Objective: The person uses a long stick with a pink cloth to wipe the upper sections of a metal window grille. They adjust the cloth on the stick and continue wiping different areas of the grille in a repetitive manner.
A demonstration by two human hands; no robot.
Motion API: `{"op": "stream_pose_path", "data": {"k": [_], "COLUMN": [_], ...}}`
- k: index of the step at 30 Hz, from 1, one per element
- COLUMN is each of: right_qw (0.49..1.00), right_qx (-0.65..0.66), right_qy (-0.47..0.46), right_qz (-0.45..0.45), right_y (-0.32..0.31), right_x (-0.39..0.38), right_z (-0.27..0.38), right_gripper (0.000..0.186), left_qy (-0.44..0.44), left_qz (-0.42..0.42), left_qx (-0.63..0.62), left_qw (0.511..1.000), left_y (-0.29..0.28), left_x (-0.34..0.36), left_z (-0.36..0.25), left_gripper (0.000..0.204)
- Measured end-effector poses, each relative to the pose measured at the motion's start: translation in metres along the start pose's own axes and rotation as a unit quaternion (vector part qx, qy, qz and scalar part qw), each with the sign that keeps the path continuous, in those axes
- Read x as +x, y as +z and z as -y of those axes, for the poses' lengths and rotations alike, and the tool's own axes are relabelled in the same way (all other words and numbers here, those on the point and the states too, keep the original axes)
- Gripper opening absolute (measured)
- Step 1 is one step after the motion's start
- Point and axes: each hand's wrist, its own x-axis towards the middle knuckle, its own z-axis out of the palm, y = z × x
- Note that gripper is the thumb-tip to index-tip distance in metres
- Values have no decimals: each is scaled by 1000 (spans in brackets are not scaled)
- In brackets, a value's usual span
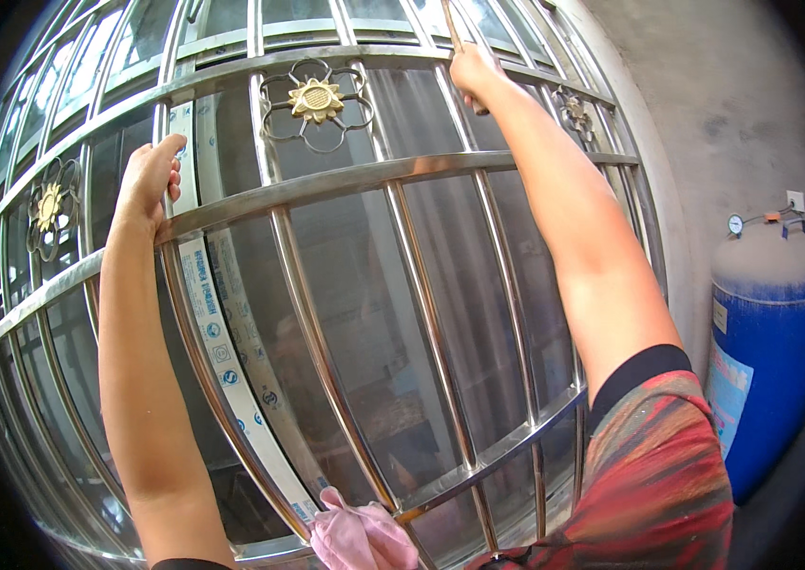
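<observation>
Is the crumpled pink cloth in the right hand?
No, the crumpled pink cloth is by the lower silver metal rail, far below the right hand.

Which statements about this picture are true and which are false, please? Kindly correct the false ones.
1. The right hand appears higher in the picture than the left hand. True.
2. The right hand is empty. False: it holds a slender stick.
3. The pink cloth is in the left hand. False: it is at the bottom of the picture, apart from both hands.
4. The central gold flower ornament sits between two horizontal rails. True.
5. The tank on the right side is mostly red. False: it is mostly blue.
</observation>
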Motion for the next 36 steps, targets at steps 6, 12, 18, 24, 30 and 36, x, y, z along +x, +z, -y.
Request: {"op": "stream_pose_path", "data": {"k": [6,12,18,24,30,36], "right_qw": [999,995,988,991,994,986], "right_qx": [-26,61,65,49,27,-5], "right_qy": [-46,-26,19,-18,-60,-147], "right_qz": [-5,78,139,125,92,81], "right_y": [-28,-77,-131,-149,-114,-73], "right_x": [-85,-201,-303,-333,-239,-74], "right_z": [-27,-63,-71,-63,-48,-8], "right_gripper": [32,51,53,51,51,21], "left_qy": [-2,-11,-6,-12,-5,6], "left_qz": [18,36,48,58,46,25], "left_qx": [-9,-49,-68,-87,-52,-39], "left_qw": [1000,998,997,994,998,999], "left_y": [-3,-4,-6,-6,-5,-4], "left_x": [3,6,8,8,3,1], "left_z": [2,3,6,6,5,3], "left_gripper": [24,24,25,26,24,26]}}
